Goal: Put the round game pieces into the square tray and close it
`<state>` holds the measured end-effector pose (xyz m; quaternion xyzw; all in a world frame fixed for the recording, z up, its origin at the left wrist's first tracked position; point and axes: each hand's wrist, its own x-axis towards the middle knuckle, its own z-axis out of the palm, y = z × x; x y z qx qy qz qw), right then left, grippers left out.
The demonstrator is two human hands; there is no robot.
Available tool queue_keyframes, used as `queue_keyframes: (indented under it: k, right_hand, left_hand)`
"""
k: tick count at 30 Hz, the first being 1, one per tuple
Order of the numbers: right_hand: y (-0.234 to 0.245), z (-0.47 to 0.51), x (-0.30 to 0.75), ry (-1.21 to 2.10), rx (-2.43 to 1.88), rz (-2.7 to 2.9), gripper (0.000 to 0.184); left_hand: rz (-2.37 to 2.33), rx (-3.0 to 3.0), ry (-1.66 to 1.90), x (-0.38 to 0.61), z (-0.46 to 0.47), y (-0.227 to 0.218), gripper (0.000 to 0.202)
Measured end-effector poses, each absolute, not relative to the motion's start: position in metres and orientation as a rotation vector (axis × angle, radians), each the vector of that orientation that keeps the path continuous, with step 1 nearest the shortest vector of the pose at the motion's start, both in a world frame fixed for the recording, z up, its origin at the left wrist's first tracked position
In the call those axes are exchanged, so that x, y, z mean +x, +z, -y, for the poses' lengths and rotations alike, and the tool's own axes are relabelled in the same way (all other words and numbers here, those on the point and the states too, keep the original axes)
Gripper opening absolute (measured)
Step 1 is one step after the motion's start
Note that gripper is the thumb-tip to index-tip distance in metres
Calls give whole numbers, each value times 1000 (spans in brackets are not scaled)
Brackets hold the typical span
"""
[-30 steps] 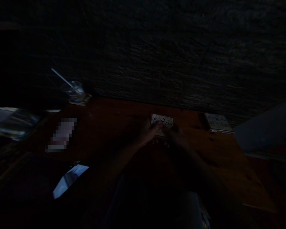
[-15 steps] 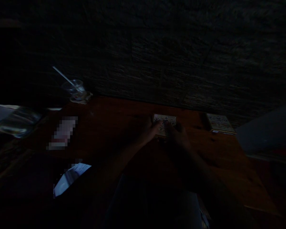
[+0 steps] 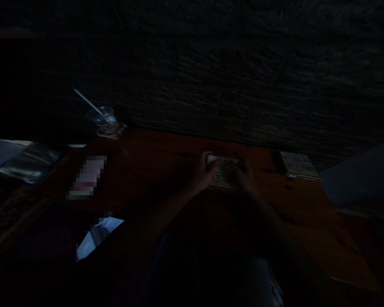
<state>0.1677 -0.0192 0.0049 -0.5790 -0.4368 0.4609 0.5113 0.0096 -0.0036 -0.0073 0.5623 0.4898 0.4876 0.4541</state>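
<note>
In the dim middle of the head view is a small flat box (image 3: 223, 182) with a pale top and dark brush-like marks. My left hand (image 3: 205, 172) grips its left side, the thumb lying on the top and the fingers curled round the far left corner. From the right, my right hand (image 3: 244, 177) holds the same box, with its thumb over the top. Shadow hides most of the right fingers and the underside of the box. Whether the box is lifted off the wooden table (image 3: 166, 147) I cannot tell.
A similar flat box (image 3: 300, 165) lies at the table's right back, by the dark textured wall (image 3: 192, 76). At left back stands a clear cup (image 3: 107, 117) with a straw. A blurred-out pale rectangle (image 3: 88, 177) and a bright bluish sheet-like thing (image 3: 99, 236) lie left.
My left fingers now wrap the box's far left corner, and its thumb has drawn back leftward. My right hand has shifted slightly over the box. The whole view has moved a little.
</note>
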Motion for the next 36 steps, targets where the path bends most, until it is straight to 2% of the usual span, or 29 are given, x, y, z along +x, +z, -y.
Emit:
queue_keyframes:
  k: [4, 7, 11, 15, 20, 28, 36]
  right_hand:
    - [6, 17, 168, 1110, -1430, 1053, 57]
    - [5, 19, 166, 1131, -1438, 1044, 51]
    - [0, 19, 164, 1164, -1436, 1021, 51]
    - [-4, 16, 165, 1194, -1429, 999, 49]
    - [0, 16, 162, 1176, -1425, 983, 57]
    - [4, 16, 162, 1163, -1432, 987, 40]
    - [1, 14, 162, 1131, -1409, 969, 39]
  left_hand:
    - [-1246, 1319, 1141, 12, 4, -10, 28]
    - [-1301, 1276, 1102, 11, 2, -11, 17]
    - [-1322, 1247, 1064, 8, 4, -6, 24]
    - [-1284, 1247, 1076, 9, 7, 0, 16]
    - [-1248, 1259, 1108, 8, 6, -1, 13]
    - [-1199, 1257, 1129, 7, 6, -4, 15]
    - [-1192, 1257, 1144, 7, 3, -8, 17]
